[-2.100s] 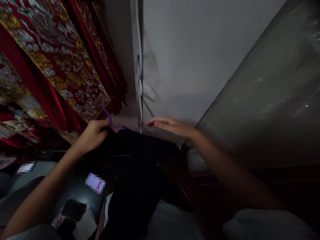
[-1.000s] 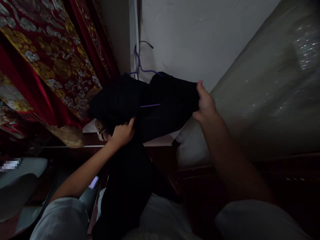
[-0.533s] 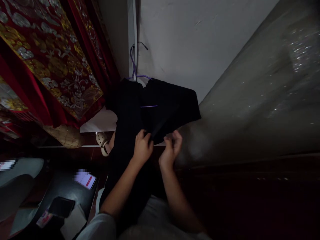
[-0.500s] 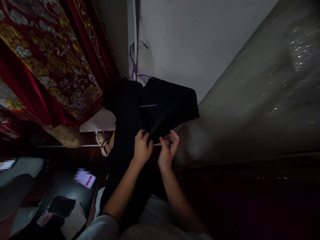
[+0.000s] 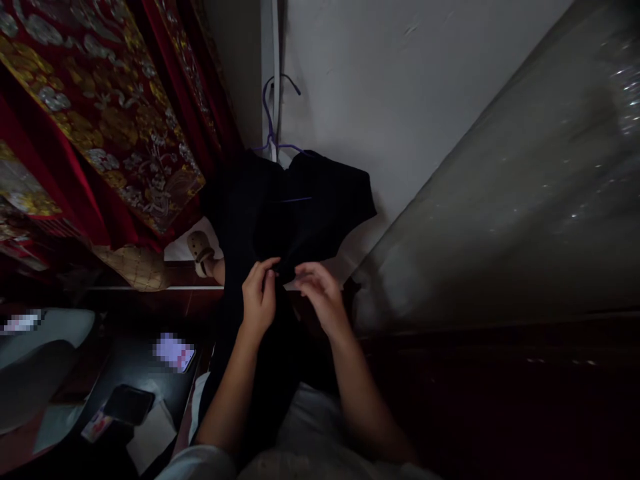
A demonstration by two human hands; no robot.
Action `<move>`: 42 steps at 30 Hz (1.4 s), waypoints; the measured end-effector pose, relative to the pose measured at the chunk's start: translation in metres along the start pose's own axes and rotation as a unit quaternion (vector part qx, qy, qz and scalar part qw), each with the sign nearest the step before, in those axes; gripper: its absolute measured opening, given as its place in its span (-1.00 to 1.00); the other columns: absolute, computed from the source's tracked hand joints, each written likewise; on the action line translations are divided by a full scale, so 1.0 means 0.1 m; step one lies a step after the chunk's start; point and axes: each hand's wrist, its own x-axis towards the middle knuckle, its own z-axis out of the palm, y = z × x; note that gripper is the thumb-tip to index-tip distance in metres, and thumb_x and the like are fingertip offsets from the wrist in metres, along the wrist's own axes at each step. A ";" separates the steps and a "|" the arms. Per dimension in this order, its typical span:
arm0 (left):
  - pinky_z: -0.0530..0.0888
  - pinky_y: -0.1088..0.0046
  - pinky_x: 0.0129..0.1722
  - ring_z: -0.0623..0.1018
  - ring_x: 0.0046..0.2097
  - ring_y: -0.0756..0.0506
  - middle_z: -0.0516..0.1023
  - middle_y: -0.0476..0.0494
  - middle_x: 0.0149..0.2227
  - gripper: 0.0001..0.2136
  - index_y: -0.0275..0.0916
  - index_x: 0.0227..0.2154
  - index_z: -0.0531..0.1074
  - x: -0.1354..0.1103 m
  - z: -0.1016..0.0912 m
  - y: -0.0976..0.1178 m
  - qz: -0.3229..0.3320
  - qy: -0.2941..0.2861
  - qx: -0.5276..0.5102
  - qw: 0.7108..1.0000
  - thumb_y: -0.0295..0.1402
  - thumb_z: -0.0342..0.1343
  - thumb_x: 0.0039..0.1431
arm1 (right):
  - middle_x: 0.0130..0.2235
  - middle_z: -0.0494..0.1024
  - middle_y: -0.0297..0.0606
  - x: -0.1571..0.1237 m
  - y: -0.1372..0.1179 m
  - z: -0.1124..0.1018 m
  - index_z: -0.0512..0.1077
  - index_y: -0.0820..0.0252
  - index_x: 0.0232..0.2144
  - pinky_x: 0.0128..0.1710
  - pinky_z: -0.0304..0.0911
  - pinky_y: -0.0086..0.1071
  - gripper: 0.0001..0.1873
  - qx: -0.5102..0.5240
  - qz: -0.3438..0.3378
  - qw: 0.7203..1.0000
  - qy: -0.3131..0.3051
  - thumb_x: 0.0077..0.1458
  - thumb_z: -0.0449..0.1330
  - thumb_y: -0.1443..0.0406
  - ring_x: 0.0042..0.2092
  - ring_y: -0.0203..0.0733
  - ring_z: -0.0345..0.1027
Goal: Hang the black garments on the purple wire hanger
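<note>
A black garment hangs on a purple wire hanger hooked against the white wall. Its long lower part drops down to my lap. My left hand pinches the dark cloth at the lower edge of the hanging part, fingers closed. My right hand is right beside it, fingers curled at the same edge; in the dim light I cannot make out how much cloth it grips.
Red and gold embroidered fabric hangs at the left. A plastic-wrapped grey panel leans at the right. A low dark table at lower left carries a lit phone and a dark phone. A beige sandal lies on the floor.
The garment went up onto the wall hook; then both hands came down together to its lower edge. Since half a second ago they have shifted slightly left and the right side of the cloth has drawn in.
</note>
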 end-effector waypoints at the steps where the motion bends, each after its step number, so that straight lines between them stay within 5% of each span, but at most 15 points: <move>1: 0.46 0.34 -0.08 0.56 -0.16 -0.10 0.56 -0.15 -0.20 -0.72 -0.17 0.04 0.54 -0.01 0.00 0.01 -0.005 -0.011 -0.012 1.000 -0.31 -0.05 0.47 | -0.21 0.53 -0.27 0.01 0.01 0.04 0.44 0.10 -0.15 -0.26 0.32 -0.35 -0.67 -0.016 -0.003 0.999 -0.029 -0.02 0.29 0.22 -0.27 -0.20 0.39; 5: 0.49 0.42 -0.21 0.59 -0.25 -0.06 0.61 -0.09 -0.26 -0.77 -0.12 0.02 0.55 -0.06 0.05 0.07 -0.070 -0.021 -0.127 0.989 -0.30 0.11 0.39 | -0.09 0.58 -0.18 0.04 0.06 0.09 0.47 0.12 -0.09 0.04 0.34 -0.18 -0.65 -0.071 -0.076 0.994 -0.044 0.01 0.26 0.26 -0.03 -0.06 0.47; 10: 0.36 0.57 -0.55 0.53 -0.54 0.02 0.62 0.02 -0.43 -0.61 -0.14 -0.06 0.33 -0.06 0.12 0.20 -0.184 -0.065 -0.323 0.926 -0.30 0.37 0.14 | -0.39 0.56 -0.24 0.03 0.11 0.02 0.43 0.13 -0.42 -0.28 0.34 -0.26 -0.88 -0.085 -0.057 0.995 -0.004 0.00 0.22 0.21 -0.32 -0.11 0.43; 14: 0.32 0.63 -0.58 0.58 -0.50 0.01 0.63 0.01 -0.40 -0.54 -0.13 -0.05 0.25 -0.03 0.15 0.30 -0.204 -0.070 -0.338 0.916 -0.33 0.40 0.10 | -0.49 0.47 -0.30 0.03 0.13 -0.05 0.36 0.11 -0.51 -0.39 0.23 -0.33 -0.84 -0.069 -0.052 0.996 0.010 -0.01 0.20 0.17 -0.41 -0.19 0.31; 20: 0.27 0.61 -0.58 0.39 -0.60 0.09 0.59 0.07 -0.48 -0.55 -0.12 -0.12 0.22 -0.03 0.15 0.35 -0.213 -0.049 -0.358 0.908 -0.27 0.39 0.10 | -0.38 0.54 -0.25 0.01 0.21 -0.11 0.41 0.11 -0.43 -0.23 0.33 -0.26 -0.70 -0.049 -0.003 0.994 -0.100 0.08 0.24 0.02 -0.27 -0.10 0.41; 24: 0.26 0.62 -0.57 0.46 -0.57 0.06 0.59 0.07 -0.50 -0.57 -0.12 -0.16 0.19 0.00 0.18 0.44 -0.228 -0.026 -0.348 0.909 -0.28 0.36 0.09 | -0.35 0.55 -0.24 0.03 0.25 -0.17 0.42 0.10 -0.40 -0.13 0.35 -0.21 -0.69 -0.054 -0.030 0.990 -0.126 0.09 0.28 0.01 -0.23 -0.06 0.44; 27: 0.25 0.64 -0.58 0.49 -0.56 0.05 0.57 0.08 -0.52 -0.58 -0.13 -0.26 0.13 0.31 0.20 0.54 -0.208 -0.067 -0.360 0.907 -0.31 0.34 0.06 | -0.34 0.49 -0.27 0.10 0.21 -0.27 0.41 0.10 -0.39 -0.13 0.32 -0.25 -0.72 -0.054 -0.061 0.991 -0.108 0.13 0.28 0.05 -0.24 -0.11 0.40; 30: 0.23 0.66 -0.58 0.52 -0.54 0.06 0.58 0.06 -0.49 -0.58 -0.13 -0.31 0.08 0.93 0.18 0.68 -0.166 -0.106 -0.367 0.909 -0.38 0.31 0.05 | -0.38 0.37 -0.32 0.21 0.18 -0.41 0.37 0.10 -0.41 -0.19 0.26 -0.32 -0.73 -0.083 -0.071 0.991 -0.078 0.13 0.30 0.08 -0.28 -0.16 0.30; 35: 0.21 0.69 -0.55 0.62 -0.40 0.04 0.50 0.11 -0.51 -0.62 -0.13 -0.34 0.02 1.89 0.10 0.85 -0.150 -0.015 -0.349 0.925 -0.58 0.18 0.10 | -0.44 0.28 -0.39 0.44 0.37 -0.52 0.31 0.11 -0.45 -0.27 0.20 -0.36 -0.65 -0.087 -0.034 0.992 -0.083 0.02 0.33 0.05 -0.34 -0.24 0.21; 39: 0.21 0.66 -0.55 0.51 -0.51 0.08 0.48 0.12 -0.52 -0.65 -0.14 -0.36 0.04 1.92 0.09 0.73 -0.109 -0.006 -0.322 0.940 -0.57 0.16 0.14 | -0.51 0.28 -0.46 0.57 0.50 -0.57 0.34 0.15 -0.46 -0.32 0.19 -0.39 -0.63 -0.092 0.015 0.983 -0.157 -0.05 0.36 0.04 -0.42 -0.31 0.20; 42: 0.21 0.62 -0.58 0.38 -0.58 0.11 0.47 0.13 -0.52 -0.66 -0.15 -0.38 0.09 1.75 0.06 0.59 -0.032 -0.022 -0.305 0.952 -0.45 0.23 0.17 | -0.43 0.52 -0.34 0.66 0.33 -0.68 0.51 0.21 -0.34 -0.28 0.31 -0.34 -0.67 -0.130 0.026 0.961 -0.244 -0.01 0.36 0.06 -0.36 -0.24 0.38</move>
